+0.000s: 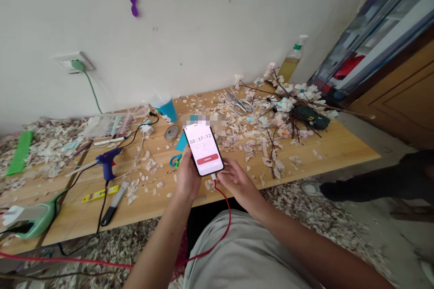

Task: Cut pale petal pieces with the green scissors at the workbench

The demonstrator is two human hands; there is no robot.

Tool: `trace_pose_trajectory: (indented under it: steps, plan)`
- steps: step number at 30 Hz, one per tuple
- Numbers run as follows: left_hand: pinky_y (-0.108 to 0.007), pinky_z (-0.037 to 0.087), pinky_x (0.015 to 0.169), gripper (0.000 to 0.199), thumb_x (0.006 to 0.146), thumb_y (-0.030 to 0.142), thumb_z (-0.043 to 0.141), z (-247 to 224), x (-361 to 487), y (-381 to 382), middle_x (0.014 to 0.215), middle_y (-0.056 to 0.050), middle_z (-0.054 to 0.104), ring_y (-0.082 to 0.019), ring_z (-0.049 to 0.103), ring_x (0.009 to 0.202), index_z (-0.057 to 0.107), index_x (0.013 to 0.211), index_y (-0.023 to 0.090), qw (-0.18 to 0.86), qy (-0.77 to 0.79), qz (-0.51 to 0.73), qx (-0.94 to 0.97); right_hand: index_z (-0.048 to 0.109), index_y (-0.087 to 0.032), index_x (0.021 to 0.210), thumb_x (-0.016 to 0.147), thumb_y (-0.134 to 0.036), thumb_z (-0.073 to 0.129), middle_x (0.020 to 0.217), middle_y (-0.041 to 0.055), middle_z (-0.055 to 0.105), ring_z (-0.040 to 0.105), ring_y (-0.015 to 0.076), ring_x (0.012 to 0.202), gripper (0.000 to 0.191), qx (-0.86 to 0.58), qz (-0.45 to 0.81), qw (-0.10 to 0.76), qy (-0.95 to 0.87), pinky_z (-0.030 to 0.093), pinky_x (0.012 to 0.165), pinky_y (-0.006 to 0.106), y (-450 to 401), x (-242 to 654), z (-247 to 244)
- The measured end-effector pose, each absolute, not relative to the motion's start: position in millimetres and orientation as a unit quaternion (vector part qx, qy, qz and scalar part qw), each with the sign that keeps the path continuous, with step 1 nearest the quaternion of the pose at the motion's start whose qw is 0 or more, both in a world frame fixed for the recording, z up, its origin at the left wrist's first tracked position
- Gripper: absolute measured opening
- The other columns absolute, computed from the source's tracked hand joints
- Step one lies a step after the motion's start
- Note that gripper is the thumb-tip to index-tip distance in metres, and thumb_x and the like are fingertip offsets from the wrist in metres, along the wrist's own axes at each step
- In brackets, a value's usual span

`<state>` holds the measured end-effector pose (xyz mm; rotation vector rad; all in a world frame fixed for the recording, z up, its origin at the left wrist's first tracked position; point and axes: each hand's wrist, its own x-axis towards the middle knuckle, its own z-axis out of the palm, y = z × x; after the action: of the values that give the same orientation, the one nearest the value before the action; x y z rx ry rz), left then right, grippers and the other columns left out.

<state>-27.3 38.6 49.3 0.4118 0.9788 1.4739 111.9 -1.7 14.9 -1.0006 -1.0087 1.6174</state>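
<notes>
My left hand is closed around the lower left edge of a smartphone, held above the table's front edge. The phone's lit screen shows a timer reading 00:37:12 and a red button. By the phone's lower right corner is my right hand, fingers apart, near the plug; whether it touches the phone I cannot tell. A red charging cable runs from the phone's bottom across my lap to the left. Behind the phone lie blue-handled scissors, partly hidden, and a round metal lid.
White petal scraps cover much of the wooden table. To the right lie blossom branches, silver scissors and a bottle. To the left are a blue glue gun, a knife, a yellow cutter and a blue cup.
</notes>
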Motion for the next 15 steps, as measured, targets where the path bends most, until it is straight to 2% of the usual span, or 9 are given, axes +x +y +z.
trace_pose_trajectory:
  steps: [4, 12, 15]
  plan:
    - [-0.032, 0.054, 0.086, 0.034, 0.085, 0.041, 0.064, 42.5, -27.3, 43.2, 0.113, -0.005, 0.071, -0.023, 0.067, 0.104, 0.066, 0.112, 0.02, 0.603, 0.426, 0.654, 0.166, 0.063, -0.018, 0.104, 0.074, -0.059, 0.073, 0.1, 0.0085, 0.069, 0.068, 0.0212, 0.09, 0.051, -0.398, 0.694, 0.437, -0.412, 0.053, 0.088, 0.039, -3.0, 105.1, 0.3]
    - [-0.029, 0.055, 0.078, 0.033, 0.088, 0.041, 0.061, 32.6, -26.6, 47.9, 0.106, -0.004, 0.072, -0.018, 0.069, 0.09, 0.066, 0.112, 0.019, 0.611, 0.403, 0.666, 0.143, 0.063, -0.016, 0.092, 0.085, -0.055, 0.062, 0.081, 0.0039, 0.066, 0.062, 0.016, 0.077, 0.04, -0.397, 0.66, 0.428, -0.474, 0.05, 0.074, 0.029, 1.5, 91.6, -11.7]
    - [-0.031, 0.055, 0.08, 0.036, 0.089, 0.044, 0.058, 29.8, -26.1, 49.1, 0.11, -0.005, 0.072, -0.02, 0.069, 0.093, 0.065, 0.115, 0.021, 0.629, 0.381, 0.663, 0.138, 0.058, -0.017, 0.084, 0.089, -0.054, 0.057, 0.072, 0.0001, 0.059, 0.055, 0.0125, 0.066, 0.037, -0.411, 0.636, 0.444, -0.479, 0.044, 0.063, 0.024, 2.0, 83.2, -13.6]
